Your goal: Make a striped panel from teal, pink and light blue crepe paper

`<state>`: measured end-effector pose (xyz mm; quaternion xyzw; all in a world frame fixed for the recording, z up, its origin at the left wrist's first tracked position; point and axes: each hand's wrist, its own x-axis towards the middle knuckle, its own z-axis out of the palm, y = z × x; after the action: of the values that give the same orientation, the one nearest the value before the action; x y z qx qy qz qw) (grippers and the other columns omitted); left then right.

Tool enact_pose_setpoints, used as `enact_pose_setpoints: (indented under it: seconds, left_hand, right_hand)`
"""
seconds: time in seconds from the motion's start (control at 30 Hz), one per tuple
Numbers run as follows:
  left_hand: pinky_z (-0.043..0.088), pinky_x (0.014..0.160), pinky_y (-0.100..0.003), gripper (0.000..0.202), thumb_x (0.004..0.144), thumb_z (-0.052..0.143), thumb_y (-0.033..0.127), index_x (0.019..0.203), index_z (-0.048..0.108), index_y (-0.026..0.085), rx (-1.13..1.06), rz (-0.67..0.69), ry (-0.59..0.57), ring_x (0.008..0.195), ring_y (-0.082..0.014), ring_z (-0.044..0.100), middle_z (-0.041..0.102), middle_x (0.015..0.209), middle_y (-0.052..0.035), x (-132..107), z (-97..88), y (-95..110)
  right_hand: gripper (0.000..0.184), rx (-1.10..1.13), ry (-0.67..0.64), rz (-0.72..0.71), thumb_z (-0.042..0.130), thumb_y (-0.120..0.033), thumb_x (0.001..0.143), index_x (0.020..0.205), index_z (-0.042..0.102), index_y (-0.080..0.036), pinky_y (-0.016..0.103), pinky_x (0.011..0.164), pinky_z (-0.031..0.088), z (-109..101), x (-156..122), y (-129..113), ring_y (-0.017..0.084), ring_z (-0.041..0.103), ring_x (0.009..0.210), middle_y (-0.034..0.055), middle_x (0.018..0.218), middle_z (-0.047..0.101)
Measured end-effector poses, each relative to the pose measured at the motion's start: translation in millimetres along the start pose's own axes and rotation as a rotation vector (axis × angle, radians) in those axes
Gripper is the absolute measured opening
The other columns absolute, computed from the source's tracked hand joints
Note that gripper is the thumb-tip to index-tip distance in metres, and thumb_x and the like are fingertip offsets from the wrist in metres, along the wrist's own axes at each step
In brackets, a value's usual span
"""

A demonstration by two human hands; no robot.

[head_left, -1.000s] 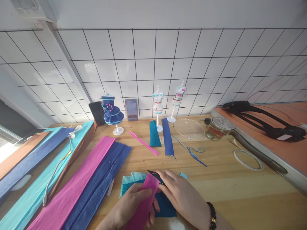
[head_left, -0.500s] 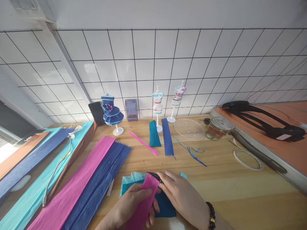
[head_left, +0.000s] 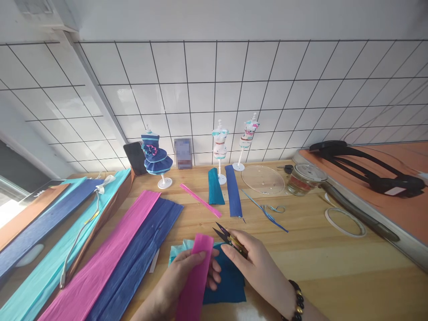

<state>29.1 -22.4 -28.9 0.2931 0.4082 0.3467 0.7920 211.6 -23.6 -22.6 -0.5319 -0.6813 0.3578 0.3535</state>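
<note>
My left hand [head_left: 182, 278] pinches a strip of pink crepe paper [head_left: 197, 267] and holds it up over the wooden table [head_left: 317, 263]. My right hand [head_left: 257, 267] grips small black thread snips [head_left: 224, 234], their blades apart and pointing up-left, just right of the strip's top end. Under both hands lie a dark teal paper piece [head_left: 227, 285] and a light blue one [head_left: 179, 249].
Long pink [head_left: 110, 258] and blue [head_left: 140, 254] crepe sheets lie to the left. At the back stand a doll dress form in a blue dress [head_left: 155, 158] and two small mannequins [head_left: 220, 147], with teal [head_left: 214, 187] and blue strips [head_left: 233, 196]. A glass jar [head_left: 302, 178] and tape ring [head_left: 344, 221] lie right.
Both hands rose a little. The snips came away from the pink strip's top edge and now show with their blades apart. The strip stands more upright.
</note>
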Motion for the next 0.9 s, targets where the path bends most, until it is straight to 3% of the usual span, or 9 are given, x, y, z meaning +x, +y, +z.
enact_pose_setpoints:
  seconds: [0.07, 0.13, 0.2, 0.27, 0.33, 0.43, 0.63, 0.9]
  left_hand:
    - [0.052, 0.077, -0.03, 0.027, 0.08, 0.061, 0.03, 0.09, 0.068, 0.007, -0.071, 0.065, 0.044, 0.076, -0.0201, 0.067, 0.072, 0.082, -0.0112, 0, 0.1, 2]
    - [0.047, 0.09, -0.034, 0.026, 0.083, 0.059, 0.03, 0.095, 0.066, 0.008, -0.176, 0.117, 0.103, 0.091, -0.0229, 0.066, 0.071, 0.091, -0.0123, 2, -0.4, 2]
    - [0.046, 0.091, -0.039, 0.029, 0.085, 0.057, 0.032, 0.104, 0.061, 0.012, -0.271, 0.149, 0.143, 0.093, -0.0247, 0.065, 0.071, 0.095, -0.0123, 3, -0.6, 2]
    - [0.048, 0.086, -0.042, 0.031, 0.087, 0.054, 0.034, 0.112, 0.054, 0.016, -0.318, 0.167, 0.151, 0.088, -0.0253, 0.066, 0.07, 0.097, -0.0124, 3, -0.4, 2]
    - [0.049, 0.082, -0.044, 0.033, 0.088, 0.052, 0.035, 0.116, 0.049, 0.019, -0.332, 0.197, 0.13, 0.086, -0.0258, 0.066, 0.07, 0.098, -0.0128, 2, -0.1, 2]
    - [0.047, 0.087, -0.045, 0.034, 0.089, 0.05, 0.035, 0.12, 0.046, 0.02, -0.351, 0.222, 0.102, 0.091, -0.0256, 0.066, 0.069, 0.099, -0.0129, 1, -0.6, 2]
    - [0.042, 0.096, -0.044, 0.035, 0.09, 0.049, 0.034, 0.122, 0.049, 0.02, -0.426, 0.23, 0.111, 0.106, -0.0258, 0.061, 0.068, 0.104, -0.0125, 0, -3.9, 3]
    - [0.044, 0.094, -0.044, 0.03, 0.089, 0.05, 0.033, 0.114, 0.061, 0.02, -0.387, 0.217, 0.077, 0.102, -0.025, 0.062, 0.07, 0.101, -0.0117, 2, -7.9, 6]
  right_hand:
    - [0.028, 0.149, -0.036, 0.047, 0.053, -0.043, 0.085, 0.103, 0.059, -0.021, 0.029, 0.078, 0.047, 1, 0, -4, 0.018, 0.059, 0.087, 0.0031, 0.091, 0.064]
    - [0.025, 0.216, -0.099, 0.116, 0.056, -0.043, 0.082, 0.094, 0.06, -0.02, 0.024, 0.063, 0.044, 4, -2, -7, 0.014, 0.053, 0.069, -0.0018, 0.073, 0.057]
    - [0.024, 0.245, -0.18, 0.188, 0.058, -0.041, 0.081, 0.09, 0.06, -0.019, 0.021, 0.051, 0.033, 9, -4, -10, 0.009, 0.038, 0.054, -0.0072, 0.059, 0.04]
    - [0.025, 0.275, -0.265, 0.209, 0.058, -0.041, 0.08, 0.09, 0.061, -0.018, 0.021, 0.048, 0.026, 13, -6, -13, 0.008, 0.027, 0.052, -0.0087, 0.057, 0.029]
    - [0.024, 0.305, -0.335, 0.178, 0.057, -0.04, 0.081, 0.087, 0.062, -0.017, 0.021, 0.051, 0.024, 17, -7, -15, 0.009, 0.027, 0.055, -0.0076, 0.06, 0.03]
    - [0.023, 0.341, -0.383, 0.175, 0.054, -0.038, 0.082, 0.074, 0.058, -0.017, 0.022, 0.055, 0.027, 20, -6, -15, 0.009, 0.031, 0.06, -0.0058, 0.063, 0.037]
    - [0.023, 0.286, -0.267, 0.276, 0.057, -0.032, 0.076, 0.06, 0.046, -0.018, 0.022, 0.053, 0.028, 18, -2, -7, 0.009, 0.034, 0.057, -0.0058, 0.057, 0.039]
    - [0.013, 0.253, -0.153, 0.268, 0.062, -0.028, 0.071, 0.066, 0.055, -0.018, 0.023, 0.057, 0.034, 1, 5, 0, 0.012, 0.043, 0.062, -0.0035, 0.065, 0.048]
